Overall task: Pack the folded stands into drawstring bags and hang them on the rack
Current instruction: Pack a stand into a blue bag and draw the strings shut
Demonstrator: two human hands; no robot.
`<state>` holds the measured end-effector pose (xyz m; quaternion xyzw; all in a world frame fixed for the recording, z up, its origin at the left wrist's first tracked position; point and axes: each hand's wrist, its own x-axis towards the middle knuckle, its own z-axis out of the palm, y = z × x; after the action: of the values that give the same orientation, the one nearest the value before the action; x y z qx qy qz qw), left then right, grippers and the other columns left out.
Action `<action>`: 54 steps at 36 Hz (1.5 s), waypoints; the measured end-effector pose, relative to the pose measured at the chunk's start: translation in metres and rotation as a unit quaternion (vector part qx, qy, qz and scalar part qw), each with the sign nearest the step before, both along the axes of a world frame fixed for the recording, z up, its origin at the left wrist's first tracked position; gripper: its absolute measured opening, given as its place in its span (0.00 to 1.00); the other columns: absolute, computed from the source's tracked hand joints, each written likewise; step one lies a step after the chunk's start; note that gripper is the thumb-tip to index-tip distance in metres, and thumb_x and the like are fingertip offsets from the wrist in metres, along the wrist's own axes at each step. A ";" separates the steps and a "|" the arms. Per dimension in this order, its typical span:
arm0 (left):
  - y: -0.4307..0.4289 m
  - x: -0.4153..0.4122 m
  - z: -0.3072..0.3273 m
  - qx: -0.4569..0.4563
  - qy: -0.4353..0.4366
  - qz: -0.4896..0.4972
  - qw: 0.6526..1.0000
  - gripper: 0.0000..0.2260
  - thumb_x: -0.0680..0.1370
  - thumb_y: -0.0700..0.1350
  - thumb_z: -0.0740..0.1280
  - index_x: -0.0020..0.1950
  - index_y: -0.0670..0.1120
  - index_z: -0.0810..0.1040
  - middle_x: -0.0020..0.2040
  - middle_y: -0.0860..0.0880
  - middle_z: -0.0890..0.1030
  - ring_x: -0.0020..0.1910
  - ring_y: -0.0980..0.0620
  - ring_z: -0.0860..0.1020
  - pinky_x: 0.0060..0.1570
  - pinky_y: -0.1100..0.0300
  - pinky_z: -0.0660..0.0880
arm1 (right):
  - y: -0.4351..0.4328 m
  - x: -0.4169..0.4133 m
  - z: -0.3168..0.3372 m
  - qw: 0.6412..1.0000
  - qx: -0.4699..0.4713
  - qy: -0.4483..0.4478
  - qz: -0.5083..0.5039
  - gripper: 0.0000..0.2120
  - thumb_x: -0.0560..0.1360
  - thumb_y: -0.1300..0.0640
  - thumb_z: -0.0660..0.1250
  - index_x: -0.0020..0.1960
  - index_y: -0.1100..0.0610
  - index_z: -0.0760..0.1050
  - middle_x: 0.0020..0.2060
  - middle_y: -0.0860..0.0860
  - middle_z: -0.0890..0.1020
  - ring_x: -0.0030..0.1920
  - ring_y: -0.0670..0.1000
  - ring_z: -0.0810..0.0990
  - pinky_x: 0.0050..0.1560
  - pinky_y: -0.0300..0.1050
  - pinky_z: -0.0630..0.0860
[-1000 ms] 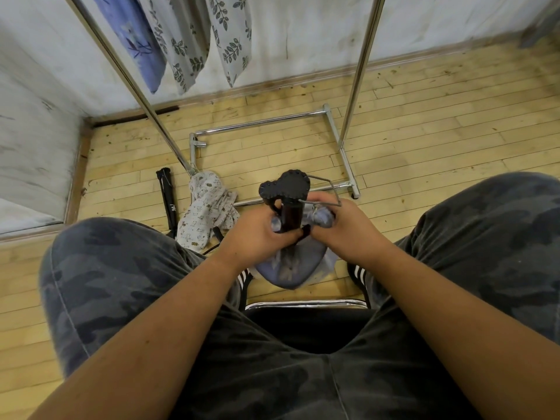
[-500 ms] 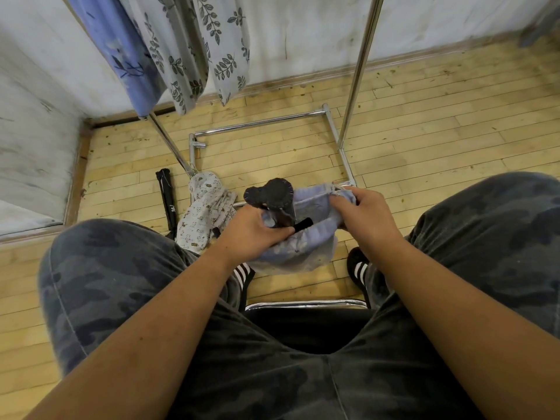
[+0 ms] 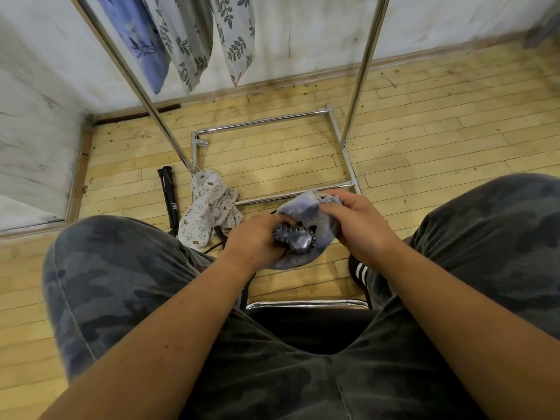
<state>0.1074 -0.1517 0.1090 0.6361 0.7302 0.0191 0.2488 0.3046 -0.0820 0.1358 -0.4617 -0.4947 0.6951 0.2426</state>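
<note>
At far left a black folded stand [image 3: 169, 195] lies on the wood floor [image 3: 454, 131] just beside a printed drawstring bag [image 3: 209, 207], which rests against the rack [image 3: 360, 71] foot. Between your knees, your left hand [image 3: 257, 242] curls round a second stand [image 3: 294, 239] (its dark scalloped head faces you), its lower part hidden in a blue bag [image 3: 303, 207]. Your right hand [image 3: 356, 221] pinches the blue bag's gathered mouth at its upper edge. Bare boards lie open inside the rack base and out to the right
</note>
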 end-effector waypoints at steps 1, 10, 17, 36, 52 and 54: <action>0.001 0.000 0.000 -0.005 0.001 0.008 1.000 0.09 0.76 0.52 0.65 0.56 0.60 0.77 0.47 0.52 0.81 0.47 0.47 0.81 0.44 0.55 0.78 | 0.000 0.000 -0.001 1.000 0.004 -0.003 0.021 0.11 0.84 0.60 0.63 0.61 0.56 0.83 0.55 0.60 0.86 0.60 0.59 0.84 0.65 0.58 0.79; 0.000 0.000 -0.001 -0.001 0.028 0.012 1.000 0.15 0.75 0.58 0.60 0.51 0.51 0.80 0.40 0.52 0.77 0.45 0.45 0.81 0.39 0.55 0.72 | -0.015 -0.007 0.006 0.991 0.012 0.004 0.136 0.24 0.77 0.32 0.65 0.68 0.42 0.79 0.65 0.48 0.83 0.68 0.51 0.79 0.71 0.58 0.74; -0.002 0.008 0.006 -0.030 0.071 -0.006 0.997 0.13 0.81 0.51 0.65 0.65 0.55 0.75 0.50 0.49 0.80 0.51 0.44 0.82 0.47 0.53 0.75 | -0.021 -0.010 0.010 0.988 0.055 -0.039 0.141 0.19 0.73 0.36 0.71 0.59 0.43 0.84 0.57 0.43 0.86 0.61 0.42 0.82 0.68 0.50 0.78; 0.006 -0.013 -0.003 0.101 -0.118 0.100 0.983 0.20 0.80 0.45 0.71 0.72 0.47 0.75 0.64 0.46 0.81 0.63 0.47 0.78 0.59 0.59 0.70 | -0.007 -0.001 -0.010 0.989 0.084 -0.103 0.063 0.09 0.77 0.45 0.74 0.48 0.50 0.87 0.44 0.46 0.87 0.44 0.40 0.85 0.41 0.31 0.77; 0.001 -0.017 0.002 -0.089 -0.163 0.202 0.962 0.12 0.81 0.51 0.69 0.54 0.43 0.85 0.47 0.45 0.85 0.48 0.45 0.85 0.54 0.48 0.83 | -0.002 0.001 -0.021 0.981 0.147 -0.127 -0.017 0.11 0.77 0.43 0.73 0.44 0.51 0.85 0.42 0.45 0.85 0.48 0.46 0.83 0.53 0.47 0.83; -0.001 -0.017 0.000 -0.152 -0.188 0.231 0.942 0.15 0.82 0.55 0.68 0.48 0.44 0.84 0.46 0.42 0.84 0.44 0.46 0.86 0.49 0.52 0.85 | -0.003 0.001 -0.022 0.982 0.142 -0.121 -0.023 0.11 0.77 0.43 0.73 0.44 0.50 0.85 0.42 0.45 0.86 0.47 0.45 0.84 0.52 0.48 0.84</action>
<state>0.0903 -0.1522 0.1086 0.3890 0.7913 0.0841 0.4641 0.3056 -0.0847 0.1141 -0.5146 -0.6031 0.5513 0.2599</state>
